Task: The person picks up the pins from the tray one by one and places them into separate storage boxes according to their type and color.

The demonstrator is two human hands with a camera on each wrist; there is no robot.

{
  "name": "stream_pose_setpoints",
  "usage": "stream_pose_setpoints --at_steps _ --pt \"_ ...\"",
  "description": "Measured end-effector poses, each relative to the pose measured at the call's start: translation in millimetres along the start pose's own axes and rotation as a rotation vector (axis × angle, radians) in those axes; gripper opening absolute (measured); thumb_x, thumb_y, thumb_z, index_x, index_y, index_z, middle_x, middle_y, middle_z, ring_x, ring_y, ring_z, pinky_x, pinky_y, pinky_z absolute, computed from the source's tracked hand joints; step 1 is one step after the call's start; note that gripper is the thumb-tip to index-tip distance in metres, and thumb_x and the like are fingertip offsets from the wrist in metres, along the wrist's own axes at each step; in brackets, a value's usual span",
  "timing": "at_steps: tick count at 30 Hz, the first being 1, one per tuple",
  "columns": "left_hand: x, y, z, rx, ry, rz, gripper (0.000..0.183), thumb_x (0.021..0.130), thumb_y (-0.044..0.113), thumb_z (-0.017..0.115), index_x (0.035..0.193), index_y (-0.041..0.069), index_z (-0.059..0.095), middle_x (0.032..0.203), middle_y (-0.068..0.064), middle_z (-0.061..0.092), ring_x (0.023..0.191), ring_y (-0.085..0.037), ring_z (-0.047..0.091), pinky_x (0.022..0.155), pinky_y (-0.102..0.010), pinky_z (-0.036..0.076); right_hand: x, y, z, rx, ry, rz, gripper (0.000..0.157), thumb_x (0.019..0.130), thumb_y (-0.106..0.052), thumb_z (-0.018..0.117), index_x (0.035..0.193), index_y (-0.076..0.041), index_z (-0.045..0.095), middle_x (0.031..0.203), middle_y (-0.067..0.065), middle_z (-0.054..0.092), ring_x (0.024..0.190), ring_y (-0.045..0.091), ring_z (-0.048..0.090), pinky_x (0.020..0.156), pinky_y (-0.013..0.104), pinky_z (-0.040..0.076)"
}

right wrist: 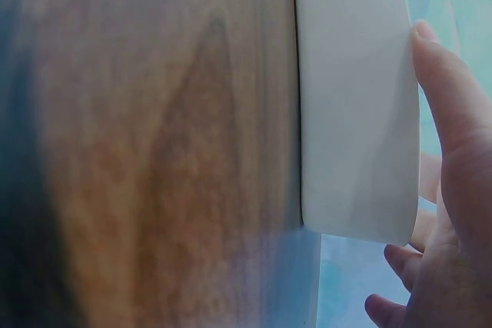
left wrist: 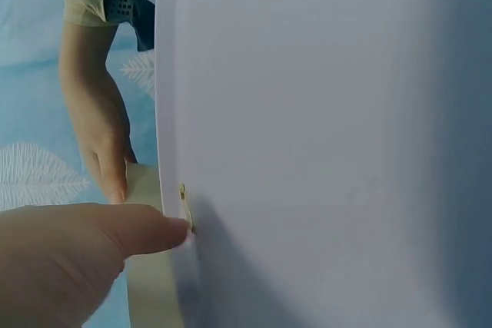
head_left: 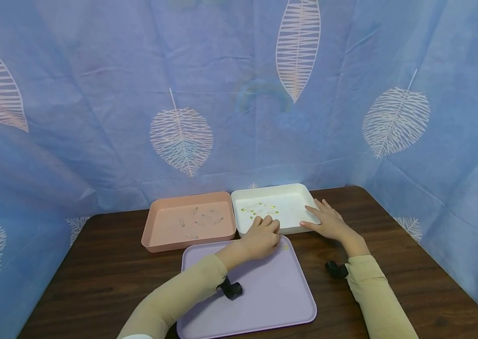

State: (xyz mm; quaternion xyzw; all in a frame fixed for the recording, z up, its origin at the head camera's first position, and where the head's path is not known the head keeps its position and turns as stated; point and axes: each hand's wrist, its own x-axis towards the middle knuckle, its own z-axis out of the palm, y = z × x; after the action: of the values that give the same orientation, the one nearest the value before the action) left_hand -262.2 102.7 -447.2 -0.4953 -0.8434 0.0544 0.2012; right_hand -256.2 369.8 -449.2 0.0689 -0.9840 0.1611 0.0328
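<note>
My left hand (head_left: 260, 239) is curled over the far edge of the lilac tray (head_left: 260, 301). In the left wrist view its thumb meets one end of a yellow safety pin (left wrist: 184, 201) beside the tray's rim; its other fingertips are hidden there. My right hand (head_left: 329, 221) rests at the right end of the white tray (head_left: 298, 193), fingers spread, with the thumb against the rim (right wrist: 416, 74). Several yellow safety pins (head_left: 257, 205) lie in the left part of that white tray, some partly behind my left hand.
Left of the white tray stands a pink tray (head_left: 167, 238) with several silver safety pins (head_left: 181, 222) scattered in it. The trays are on a dark wooden table (head_left: 116, 263). Behind hangs a blue curtain (head_left: 230, 117) with white leaf prints. A black wrist camera (head_left: 232, 289) sits above the lilac tray.
</note>
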Motion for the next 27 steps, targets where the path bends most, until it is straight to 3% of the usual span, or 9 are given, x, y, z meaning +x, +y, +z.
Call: stream_pose_setpoints --at_steps 5,8,14,19,27 --pt "-1.0 6.0 0.2 -0.146 0.012 -0.086 0.008 0.087 0.033 0.069 0.083 0.029 0.075 0.093 0.008 0.053 0.084 -0.011 0.038 0.069 -0.022 0.023 0 1 1.1 -0.013 0.010 -0.010 0.078 0.091 -0.056 0.058 0.146 -0.003 0.042 0.156 0.032 0.018 0.144 0.054 0.013 0.107 0.075 0.018" --pt "-1.6 10.7 -0.9 -0.189 0.044 -0.145 0.005 0.083 0.030 0.072 0.081 0.027 0.076 0.090 0.007 0.055 0.083 -0.012 0.043 0.067 -0.022 0.030 -1 0 0.7 -0.009 0.013 -0.014 0.078 0.091 -0.056 0.058 0.146 -0.002 0.043 0.156 0.033 0.019 0.144 0.054 0.013 0.107 0.075 0.018" --pt "-4.2 19.9 -0.6 -0.096 0.095 -0.189 0.018 0.087 0.030 0.068 0.071 0.023 0.068 0.086 0.006 0.051 0.079 -0.011 0.036 0.064 -0.024 0.023 -1 0 0.8 -0.003 0.010 -0.013 0.078 0.091 -0.056 0.058 0.146 -0.002 0.042 0.156 0.034 0.018 0.144 0.055 0.012 0.107 0.075 0.018" --pt "-4.2 23.8 3.7 -0.100 0.032 -0.216 0.021 0.090 0.032 0.065 0.072 0.022 0.067 0.089 0.006 0.047 0.083 -0.013 0.033 0.069 -0.030 0.022 -1 0 0.9 -0.003 0.007 -0.011 0.078 0.091 -0.056 0.057 0.146 -0.003 0.042 0.156 0.033 0.019 0.144 0.054 0.013 0.107 0.075 0.018" --pt "-1.3 25.3 4.9 -0.205 -0.078 -0.269 0.015 0.087 0.032 0.069 0.076 0.022 0.067 0.091 0.006 0.047 0.087 -0.015 0.035 0.072 -0.034 0.022 -1 -3 -0.7 0.016 0.015 -0.015 0.078 0.091 -0.055 0.059 0.145 -0.002 0.043 0.156 0.033 0.018 0.144 0.054 0.013 0.109 0.073 0.017"
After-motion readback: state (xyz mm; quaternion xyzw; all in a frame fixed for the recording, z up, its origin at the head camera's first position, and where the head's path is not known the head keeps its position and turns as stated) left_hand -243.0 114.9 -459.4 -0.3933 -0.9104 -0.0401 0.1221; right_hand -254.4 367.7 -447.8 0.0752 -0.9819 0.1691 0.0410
